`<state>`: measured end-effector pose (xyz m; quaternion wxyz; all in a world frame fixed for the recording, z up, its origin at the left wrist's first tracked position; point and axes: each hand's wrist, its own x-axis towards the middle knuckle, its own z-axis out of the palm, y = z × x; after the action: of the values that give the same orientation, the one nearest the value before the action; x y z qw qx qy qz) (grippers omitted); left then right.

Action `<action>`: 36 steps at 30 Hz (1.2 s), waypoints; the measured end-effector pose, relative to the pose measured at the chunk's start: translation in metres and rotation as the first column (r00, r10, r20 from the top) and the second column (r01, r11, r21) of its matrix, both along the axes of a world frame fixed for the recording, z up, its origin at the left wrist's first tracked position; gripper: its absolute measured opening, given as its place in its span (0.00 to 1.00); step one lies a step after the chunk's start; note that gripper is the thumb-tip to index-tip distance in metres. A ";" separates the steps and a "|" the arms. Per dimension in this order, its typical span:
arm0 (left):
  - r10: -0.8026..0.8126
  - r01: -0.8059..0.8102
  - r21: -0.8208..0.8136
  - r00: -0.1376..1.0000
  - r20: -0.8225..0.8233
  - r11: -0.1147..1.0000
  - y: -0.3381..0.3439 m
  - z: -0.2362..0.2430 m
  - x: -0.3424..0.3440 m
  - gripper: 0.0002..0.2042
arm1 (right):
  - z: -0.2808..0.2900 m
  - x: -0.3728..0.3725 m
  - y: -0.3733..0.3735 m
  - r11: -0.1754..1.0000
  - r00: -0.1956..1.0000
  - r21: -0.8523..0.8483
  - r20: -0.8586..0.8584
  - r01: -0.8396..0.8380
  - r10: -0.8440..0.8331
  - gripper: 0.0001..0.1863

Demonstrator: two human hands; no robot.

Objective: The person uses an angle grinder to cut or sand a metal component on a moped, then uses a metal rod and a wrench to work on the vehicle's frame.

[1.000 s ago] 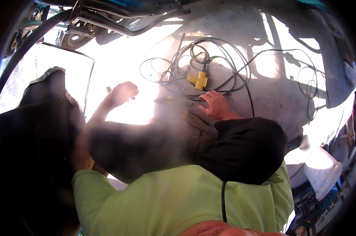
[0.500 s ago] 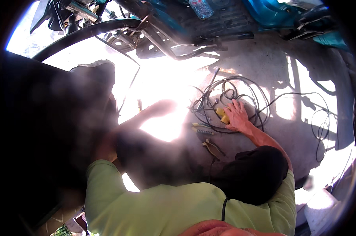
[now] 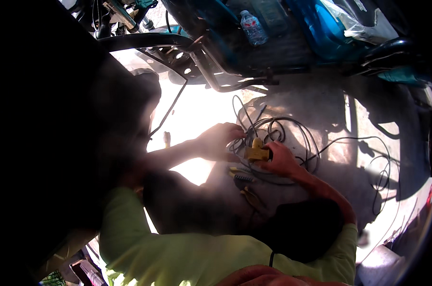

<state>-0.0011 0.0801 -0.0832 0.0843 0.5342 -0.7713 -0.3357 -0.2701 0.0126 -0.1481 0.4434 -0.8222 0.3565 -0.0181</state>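
Note:
My right hand (image 3: 280,159) is closed around a yellow T-shaped socket block (image 3: 257,151), gripping its right end just above the floor. To the left, my left hand (image 3: 220,140) reaches toward the block, its fingers apart and slightly bent. Its fingertips come close to the dark cable; whether they touch it I cannot tell. The dark cable (image 3: 307,138) lies in loose coils around and behind both hands. Nearer to me, pliers with yellow-and-dark handles (image 3: 241,175) and a second pair of pliers (image 3: 252,198) rest on the floor.
A motorbike with a bent metal bar (image 3: 207,71) stands beyond the cable. A clear plastic bottle (image 3: 253,28) lies on its footboard. More cable (image 3: 382,178) trails off to the right. Strong sunlight washes out the floor on the left, and a large dark shape blocks the far left.
My right hand has taken hold of the yellow socket block and brought it a little left and toward me. My left hand has come in from the left, close to it. The view has shifted.

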 end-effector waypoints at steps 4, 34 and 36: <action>-0.158 0.160 -0.128 0.987 0.028 0.979 -0.007 -0.003 -0.014 0.34 | 0.017 0.021 0.004 0.946 0.974 0.286 0.124 0.150 -0.192 0.32; -0.043 0.046 0.252 0.999 -0.016 0.967 0.028 -0.049 0.006 0.23 | -0.036 -0.187 -0.040 0.623 0.922 -0.766 -0.113 0.157 -0.371 0.26; -0.043 0.046 0.212 0.999 -0.018 0.976 0.027 -0.052 0.004 0.24 | -0.031 -0.156 -0.019 0.793 0.962 -0.573 -0.033 0.205 -0.272 0.36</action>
<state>0.0033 0.1070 -0.1351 0.0245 0.5206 -0.7422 -0.4215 -0.4262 -0.0065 -0.1787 0.1533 -0.8643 0.4606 -0.1315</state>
